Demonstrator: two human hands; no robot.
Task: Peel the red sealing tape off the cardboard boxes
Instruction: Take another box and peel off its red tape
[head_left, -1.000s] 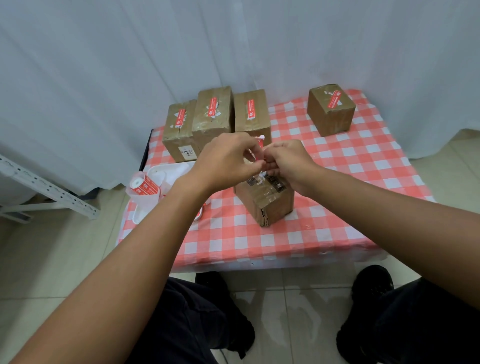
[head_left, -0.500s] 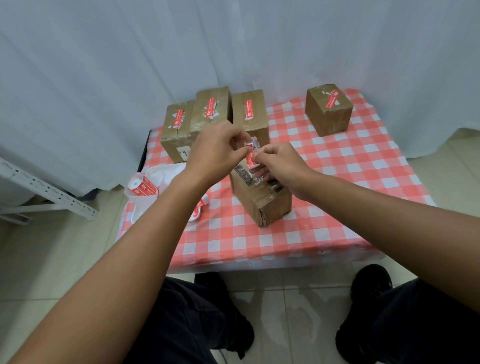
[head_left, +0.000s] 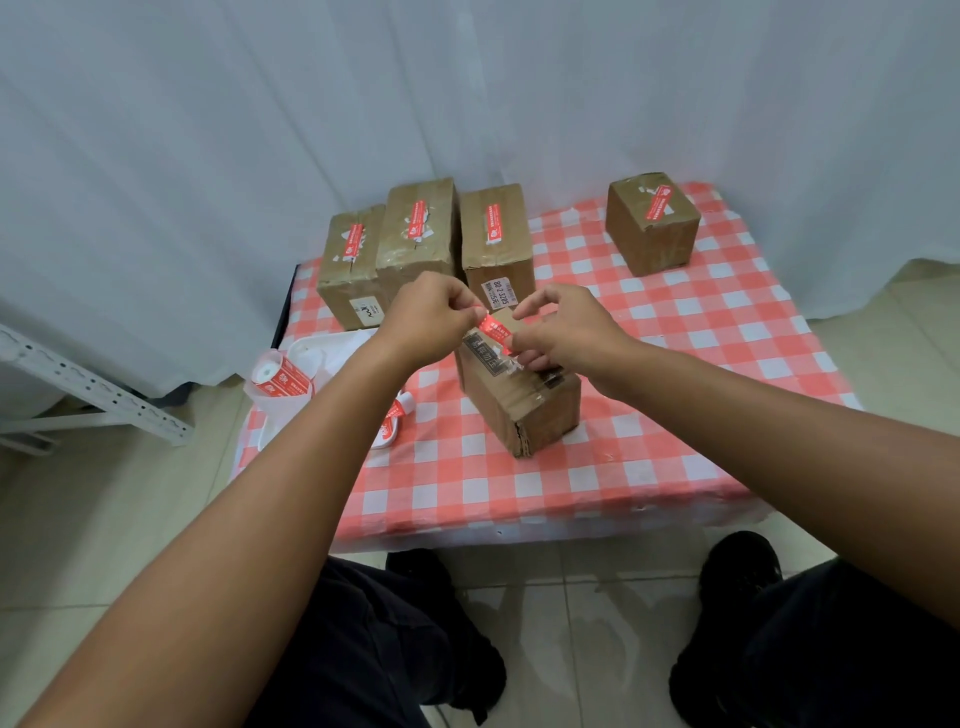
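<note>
over the nearest brown cardboard box (head_left: 519, 395), i pinch the short red tape strip (head_left: 493, 332) between left hand (head_left: 431, 317) and right hand (head_left: 566, 332) fingertips, keeping it taut to lift clear.

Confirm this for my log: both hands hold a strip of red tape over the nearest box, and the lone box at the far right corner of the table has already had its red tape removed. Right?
Not quite. The lone box at the far right corner still carries its red tape on top, as the head view shows. The rest holds: the left hand and right hand hold a red tape strip over the nearest box.
</note>
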